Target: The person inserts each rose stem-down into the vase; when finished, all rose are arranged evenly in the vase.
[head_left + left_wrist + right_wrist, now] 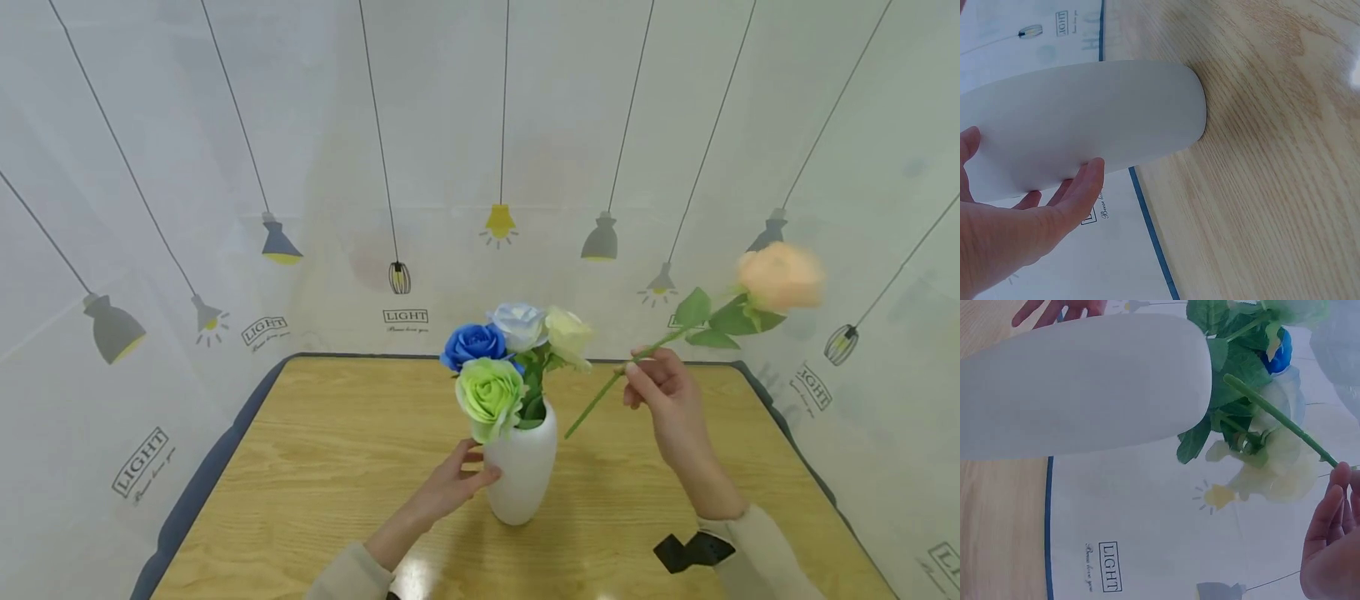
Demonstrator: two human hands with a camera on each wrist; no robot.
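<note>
A white vase (517, 475) stands upright on the table and bears a blue rose (474, 347), a green rose (491, 396), a pale blue-white rose (517, 326) and a cream rose (568, 335). My left hand (453, 483) holds the vase's left side, thumb on its front; the left wrist view shows the fingertips against the white wall (1104, 112). Between thumb and fingers my right hand (667, 396) pinches the green stem (1285, 422) of a peach rose (780, 277). That rose is tilted, its bloom up to the right, blurred, and its stem end right of the vase.
The wooden table (337, 433) has a dark blue edging (217, 467). Behind and at both sides hangs a pale sheet (435, 125) printed with lamps. A black strap (693, 552) is on my right sleeve.
</note>
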